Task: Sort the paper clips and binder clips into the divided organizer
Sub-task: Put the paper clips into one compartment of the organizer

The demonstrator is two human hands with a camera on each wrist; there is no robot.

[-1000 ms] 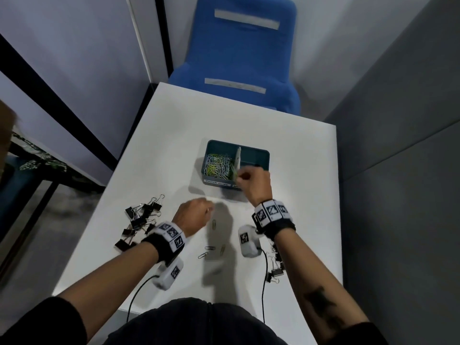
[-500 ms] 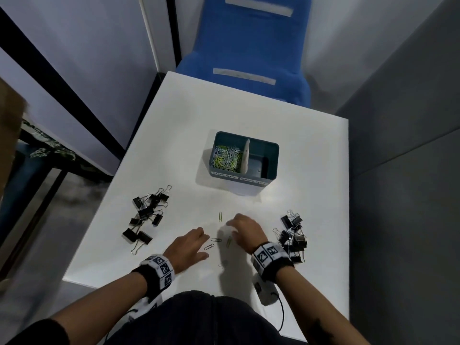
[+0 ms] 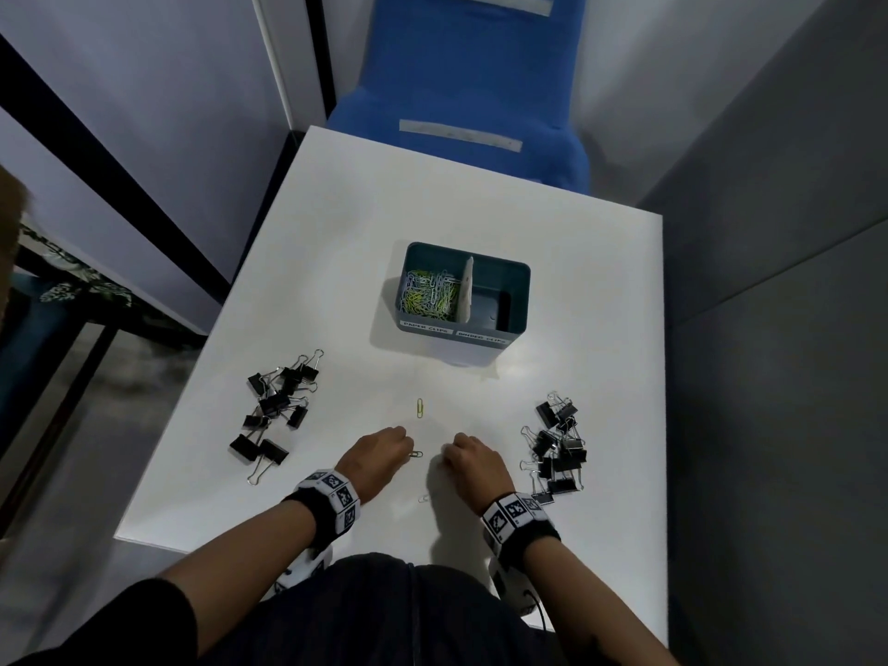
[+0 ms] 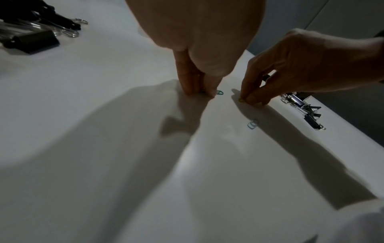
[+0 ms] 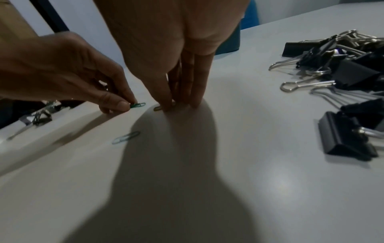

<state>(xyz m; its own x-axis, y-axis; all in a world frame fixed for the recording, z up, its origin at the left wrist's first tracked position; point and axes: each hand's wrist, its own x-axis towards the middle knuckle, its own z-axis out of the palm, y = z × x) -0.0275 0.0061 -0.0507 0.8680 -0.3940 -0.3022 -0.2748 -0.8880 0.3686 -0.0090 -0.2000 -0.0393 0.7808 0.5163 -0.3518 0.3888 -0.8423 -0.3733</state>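
The teal divided organizer stands mid-table. Its left compartment holds several paper clips; the right one looks empty. My left hand pinches a green paper clip that lies on the table. Close beside it, my right hand pinches a yellow paper clip with its fingertips on the table. A pale blue paper clip lies loose between my wrists. Another yellow-green clip lies beyond the hands. Black binder clips lie in a left pile and a right pile.
The white table ends just behind my wrists. A blue chair stands at its far side, and a grey wall runs along the right. Bare tabletop lies between the hands and the organizer.
My right hand has come back from the organizer to the near table, and my left hand has drawn back too. Both now have their fingertips down on loose paper clips.
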